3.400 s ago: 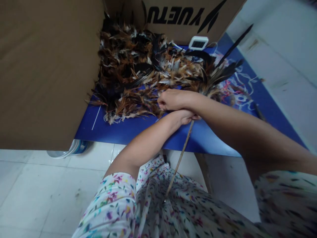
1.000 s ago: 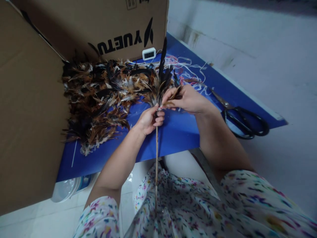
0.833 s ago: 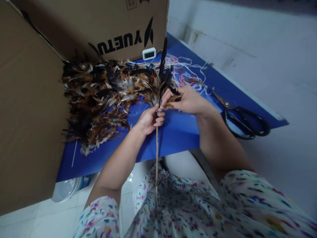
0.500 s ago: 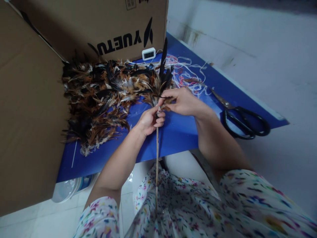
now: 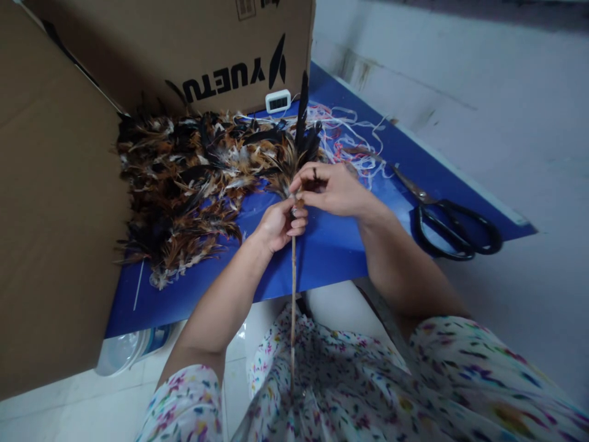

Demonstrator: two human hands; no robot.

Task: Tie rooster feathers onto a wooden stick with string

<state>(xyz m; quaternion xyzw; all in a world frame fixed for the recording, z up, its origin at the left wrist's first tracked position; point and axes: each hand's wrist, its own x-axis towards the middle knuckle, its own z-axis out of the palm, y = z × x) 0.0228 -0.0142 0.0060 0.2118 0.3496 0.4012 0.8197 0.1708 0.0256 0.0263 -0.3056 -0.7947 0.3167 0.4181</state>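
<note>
Dark, probably soft feathers (image 5: 307,146) crown a likely lightweight, stiff stick (image 5: 293,276), best gripped where the left hand (image 5: 277,224) clamps it, the right hand (image 5: 339,190) pinching at their base.

Two bare forearms reach forward from short, loose sleeves and meet at the centre. The left hand (image 5: 281,224) comes up diagonally, its fingers (image 5: 298,222) curled into a closed grip, thumb on top pointing inward. The right hand (image 5: 338,190) angles in from the other side, back facing up, wrist bent, thumb and forefinger drawn together in a pinch just above the left thumb. Both elbows are bent, the right more sharply.
</note>
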